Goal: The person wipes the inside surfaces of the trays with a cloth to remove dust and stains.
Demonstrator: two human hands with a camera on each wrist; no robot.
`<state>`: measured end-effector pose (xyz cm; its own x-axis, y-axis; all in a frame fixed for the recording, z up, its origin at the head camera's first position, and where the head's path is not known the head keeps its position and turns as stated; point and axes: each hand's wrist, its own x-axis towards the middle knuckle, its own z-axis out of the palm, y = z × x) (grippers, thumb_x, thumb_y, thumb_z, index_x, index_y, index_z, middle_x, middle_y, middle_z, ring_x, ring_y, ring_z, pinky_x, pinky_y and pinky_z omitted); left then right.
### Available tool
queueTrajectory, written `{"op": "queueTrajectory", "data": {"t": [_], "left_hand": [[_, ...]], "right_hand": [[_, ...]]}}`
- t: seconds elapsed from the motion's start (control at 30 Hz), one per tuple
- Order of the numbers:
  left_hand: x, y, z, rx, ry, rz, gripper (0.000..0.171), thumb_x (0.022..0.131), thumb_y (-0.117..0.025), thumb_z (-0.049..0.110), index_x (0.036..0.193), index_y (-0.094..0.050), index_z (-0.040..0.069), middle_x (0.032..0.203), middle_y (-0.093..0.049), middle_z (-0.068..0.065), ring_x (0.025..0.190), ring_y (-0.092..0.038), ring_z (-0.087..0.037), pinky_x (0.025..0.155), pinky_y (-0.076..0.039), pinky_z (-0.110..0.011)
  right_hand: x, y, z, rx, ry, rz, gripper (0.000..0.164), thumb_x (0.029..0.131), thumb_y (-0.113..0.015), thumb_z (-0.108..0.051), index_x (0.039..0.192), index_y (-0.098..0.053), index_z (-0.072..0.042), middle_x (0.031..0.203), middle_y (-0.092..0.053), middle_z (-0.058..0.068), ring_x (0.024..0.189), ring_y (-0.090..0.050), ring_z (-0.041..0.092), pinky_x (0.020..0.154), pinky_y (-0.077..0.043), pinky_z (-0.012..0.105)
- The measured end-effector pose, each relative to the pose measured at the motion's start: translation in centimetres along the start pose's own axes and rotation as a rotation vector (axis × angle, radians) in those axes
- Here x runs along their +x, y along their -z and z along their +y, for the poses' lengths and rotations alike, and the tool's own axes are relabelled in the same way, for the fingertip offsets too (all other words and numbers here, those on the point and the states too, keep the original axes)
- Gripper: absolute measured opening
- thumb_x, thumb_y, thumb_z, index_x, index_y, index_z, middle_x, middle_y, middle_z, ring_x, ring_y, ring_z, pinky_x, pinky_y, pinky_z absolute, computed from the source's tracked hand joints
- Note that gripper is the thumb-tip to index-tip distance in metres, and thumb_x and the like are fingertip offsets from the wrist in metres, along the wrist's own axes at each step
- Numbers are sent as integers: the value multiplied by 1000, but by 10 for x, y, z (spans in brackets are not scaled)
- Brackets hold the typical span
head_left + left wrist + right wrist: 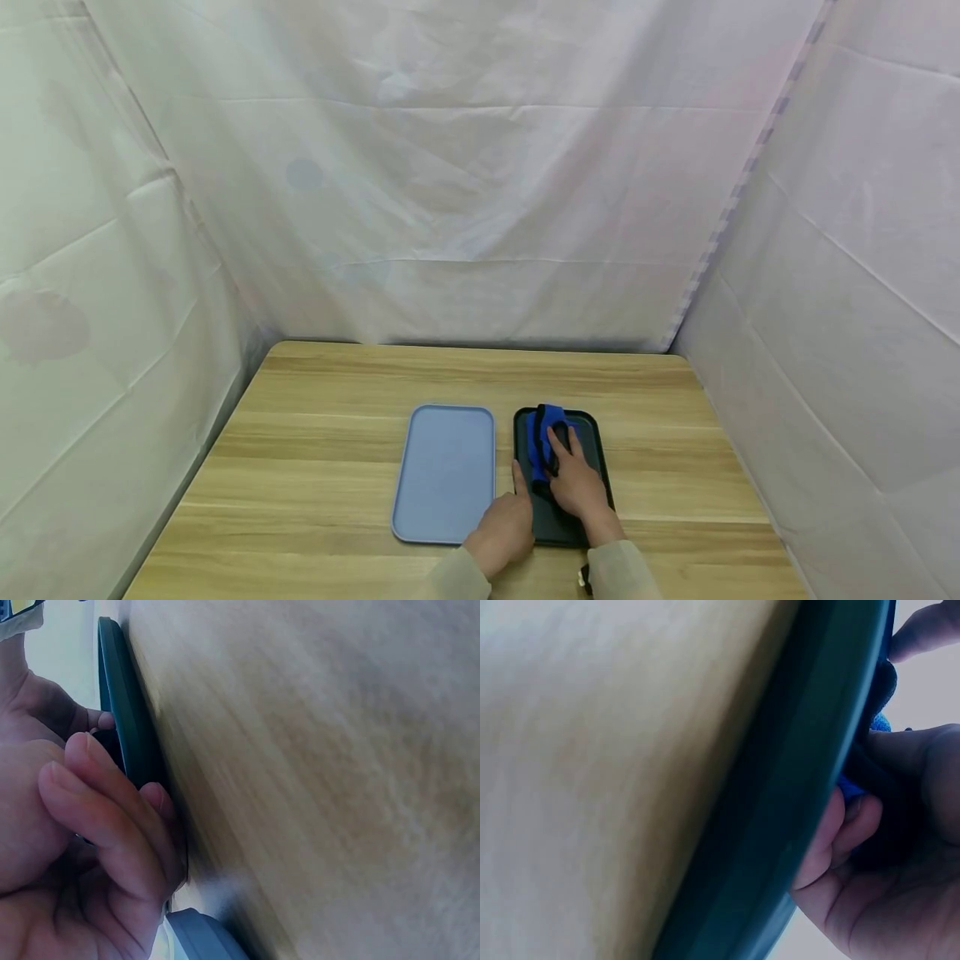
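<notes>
A blue fabric item [536, 425] with black trim and a black strap-like part lies on the dark green tray [555, 525]. My right hand [581, 487] is over it, index and middle fingers spread across the fabric. In the right wrist view, the thumb of that hand [922, 757] meets the black part, and curled fingers sit beside the blue cloth. My left hand [506, 529] is by the green tray's left edge, index finger straight along the rim. Its other fingers [112, 817] are loosely curled in the left wrist view, with nothing visible inside them.
A light blue tray [444, 475] lies just left of the green one on the wooden table [322, 450]. White cloth walls [450, 208] enclose the back and both sides. A small dark object [585, 578] shows at the right sleeve's cuff.
</notes>
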<state>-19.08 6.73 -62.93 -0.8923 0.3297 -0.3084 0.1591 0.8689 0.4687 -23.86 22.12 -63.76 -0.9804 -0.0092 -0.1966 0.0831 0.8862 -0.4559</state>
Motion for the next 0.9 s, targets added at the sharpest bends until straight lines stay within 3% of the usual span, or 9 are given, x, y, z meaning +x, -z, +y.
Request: {"op": "queueTrajectory", "data": {"t": [0.17,0.9], "left_hand": [[0,0,0,8,3,-9,110,83,-83,12,163,-9,-7,62,-61,-7,51,-53,-17,53,-47,-32],[-1,0,0,10,-14,-18,104,86,-80,13,165,-14,-2,55,-55,-2,46,-51,-16,49,-45,-30]], "right_hand": [[0,-2,-4,9,1,-10,77,99,-68,-21,165,-29,-29,173,-12,20,53,-52,22,51,-38,35],[-6,-5,-10,27,21,-3,75,100,-67,-20,165,-30,-28,173,-13,20,47,-47,21,48,-36,35]]}}
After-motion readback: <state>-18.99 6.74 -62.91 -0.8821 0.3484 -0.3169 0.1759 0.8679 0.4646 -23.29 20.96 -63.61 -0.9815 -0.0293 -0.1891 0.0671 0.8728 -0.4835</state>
